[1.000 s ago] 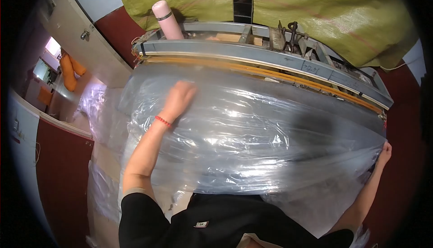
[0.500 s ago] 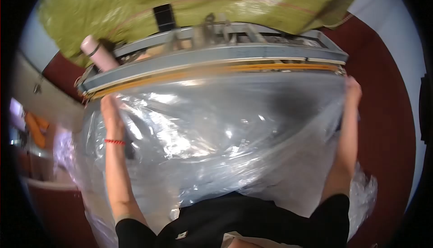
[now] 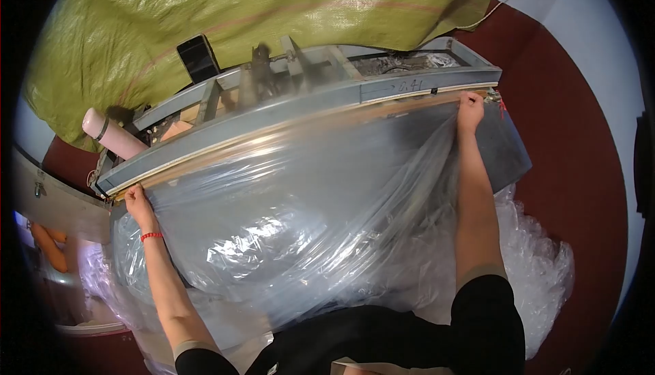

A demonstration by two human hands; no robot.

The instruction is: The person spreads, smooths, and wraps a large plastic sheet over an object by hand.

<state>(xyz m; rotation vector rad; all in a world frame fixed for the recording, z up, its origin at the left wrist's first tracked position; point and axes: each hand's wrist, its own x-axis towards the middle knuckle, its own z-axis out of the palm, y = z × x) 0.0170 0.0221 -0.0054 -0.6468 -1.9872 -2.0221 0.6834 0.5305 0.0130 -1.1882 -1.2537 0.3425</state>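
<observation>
A large sheet of clear plastic film (image 3: 273,177) spreads over a grey tabletop and hangs toward my body. My left hand (image 3: 138,206), with a red bracelet at the wrist, pinches the film's far edge at the left end of a long metal sealing machine (image 3: 300,106). At the machine's right end, my right hand (image 3: 471,108) grips the same edge in a closed fist. Between the hands the film edge is stretched along the machine's pale front strip. Folds run from the right hand down toward the middle. Bare grey tabletop (image 3: 503,150) shows right of the right forearm.
A pink bottle (image 3: 112,134) leans at the machine's left end. A dark phone (image 3: 198,58) rests behind the frame against a yellow-green woven sheet (image 3: 273,0). Crumpled film (image 3: 535,279) bulges at the right above the dark red floor (image 3: 573,170). Orange objects (image 3: 49,245) lie far left.
Both hands have shifted left in view, the left one lower and the right one higher. The film now reaches over the orange front strip, and the right tabletop corner is uncovered.
</observation>
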